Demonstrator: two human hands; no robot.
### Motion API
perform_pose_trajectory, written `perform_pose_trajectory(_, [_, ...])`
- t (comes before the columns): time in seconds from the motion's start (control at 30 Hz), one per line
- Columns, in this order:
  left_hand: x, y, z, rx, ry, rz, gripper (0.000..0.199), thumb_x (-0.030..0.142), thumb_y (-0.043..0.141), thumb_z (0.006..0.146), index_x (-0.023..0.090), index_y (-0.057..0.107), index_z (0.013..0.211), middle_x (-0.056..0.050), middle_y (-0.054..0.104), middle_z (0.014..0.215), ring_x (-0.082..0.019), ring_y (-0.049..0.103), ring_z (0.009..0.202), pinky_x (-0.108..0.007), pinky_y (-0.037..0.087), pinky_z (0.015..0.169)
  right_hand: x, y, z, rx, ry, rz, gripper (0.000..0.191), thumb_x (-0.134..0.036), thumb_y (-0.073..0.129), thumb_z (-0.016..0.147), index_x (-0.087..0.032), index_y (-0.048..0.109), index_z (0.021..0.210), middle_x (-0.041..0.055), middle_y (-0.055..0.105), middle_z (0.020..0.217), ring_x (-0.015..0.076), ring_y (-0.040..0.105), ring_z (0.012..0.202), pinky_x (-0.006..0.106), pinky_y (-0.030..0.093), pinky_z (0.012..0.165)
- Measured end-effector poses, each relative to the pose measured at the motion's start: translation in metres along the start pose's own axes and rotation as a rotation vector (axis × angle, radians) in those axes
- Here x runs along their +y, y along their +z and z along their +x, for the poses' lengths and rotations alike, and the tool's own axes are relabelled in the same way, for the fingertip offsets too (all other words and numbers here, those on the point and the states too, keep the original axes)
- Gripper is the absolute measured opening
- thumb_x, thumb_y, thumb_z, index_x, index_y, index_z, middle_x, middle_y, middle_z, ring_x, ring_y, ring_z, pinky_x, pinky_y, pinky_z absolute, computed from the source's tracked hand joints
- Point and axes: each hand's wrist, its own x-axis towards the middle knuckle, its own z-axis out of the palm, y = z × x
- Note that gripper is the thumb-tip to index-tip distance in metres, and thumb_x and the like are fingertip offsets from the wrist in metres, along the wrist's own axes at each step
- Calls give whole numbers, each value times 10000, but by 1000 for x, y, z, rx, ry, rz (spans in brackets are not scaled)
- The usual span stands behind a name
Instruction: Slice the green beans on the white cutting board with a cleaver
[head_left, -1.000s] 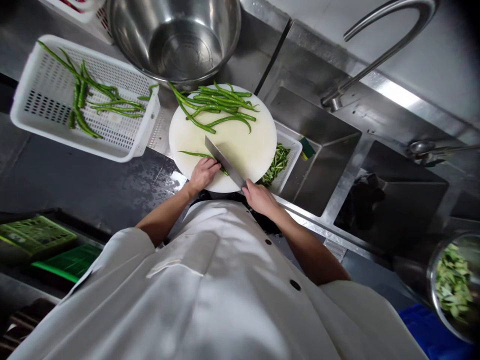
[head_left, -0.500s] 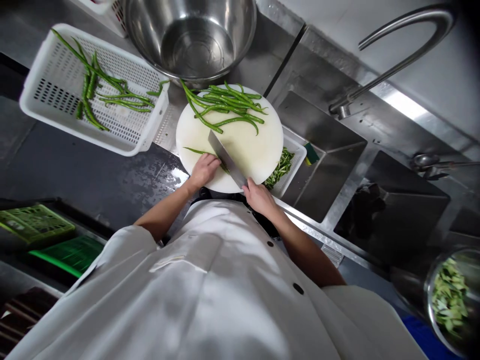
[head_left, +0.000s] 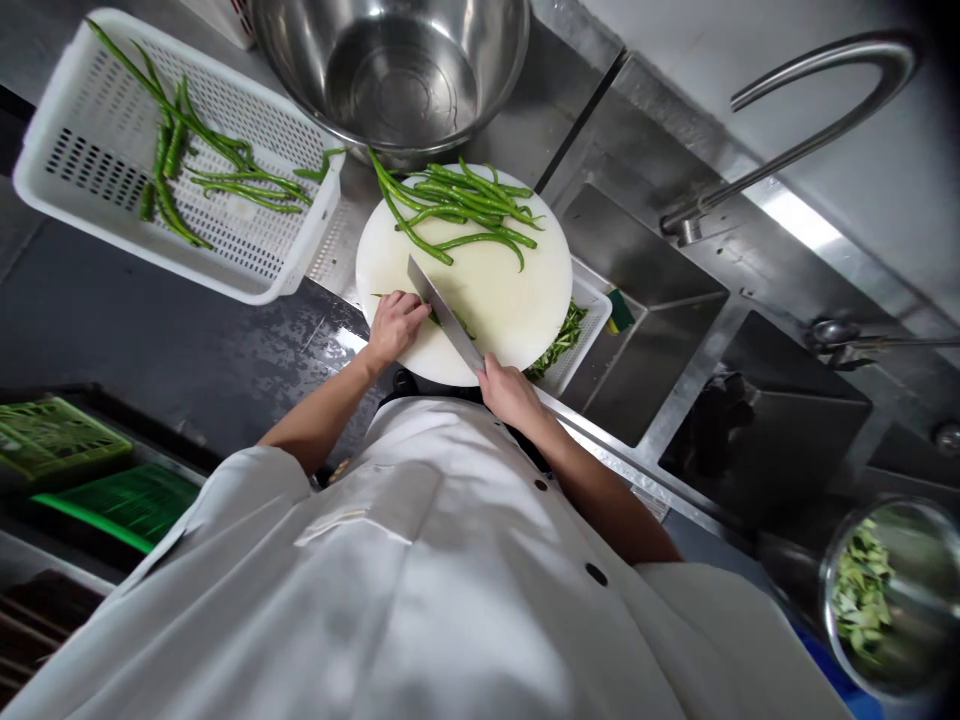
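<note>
On the round white cutting board (head_left: 517, 300), my left hand (head_left: 395, 328) has its fingers curled over a long green pepper (head_left: 379, 295), which it mostly covers. My right hand (head_left: 511, 393) grips the handle of a cleaver (head_left: 448, 322). Its blade stands on edge close by my left fingertips, slanting across the board. Past the blade, a bit of green pepper (head_left: 463, 324) shows. A heap of whole long green peppers (head_left: 472, 208) lies on the far part of the board, several tips reaching over its edge.
At left, a white perforated basket (head_left: 142, 268) holds several long peppers. Behind the board sits a large steel bowl (head_left: 405, 130). Right of it, cut green pieces (head_left: 566, 338) fill part of a white basket by the sink (head_left: 637, 370). A faucet (head_left: 810, 150) arches above.
My left hand has shifted slightly left along the pepper and now covers more of it. The cleaver has moved a little left with my right hand. The whole view has shifted slightly.
</note>
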Motion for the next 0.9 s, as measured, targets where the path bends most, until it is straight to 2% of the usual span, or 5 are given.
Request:
perform_pose_trajectory(0.27, [-6,6,-3,69,32,4,393,224,322,1088,227,712,1037,-120,685,1039,-279,521,985,-459,435,884,23,-24,-13,-14,-17,-73,363,-404,372,1132,-176,536,1362,166,764,1028,325,740,939,327,440,744])
perform_pose_trajectory(0.43, [-6,4,-4,30,38,-25,354,227,344,1089,220,694,1035,-124,666,1019,-281,549,1020,-462,473,916,4,-15,27,62,-88,15,341,-333,353,1136,-151,538,1358,175,767,1115,304,719,1007,317,431,769])
perform_pose_trajectory(0.57, [-12,-5,-10,98,-11,-131,334,236,350,1094,203,667,1194,-139,619,1237,-269,545,1179,-434,508,1002,6,-2,45,104,-75,59,375,-373,341,1137,-158,545,1367,148,769,1079,306,706,989,315,424,758])
perform_pose_trajectory(0.73, [-22,-16,-12,45,-14,-91,316,253,393,1084,195,703,1110,-122,632,1202,-269,551,1152,-419,506,1021,39,6,12,122,6,63,371,-371,366,1129,-150,564,1351,155,767,1077,309,688,996,307,412,775])
perform_pose_trajectory(0.9, [-7,-9,-10,99,54,-7,321,244,403,1092,207,721,1116,-120,662,1175,-270,559,1114,-428,504,990,42,14,-24,101,94,-1,395,-374,356,1137,-140,558,1383,152,769,1026,299,699,951,304,400,758])
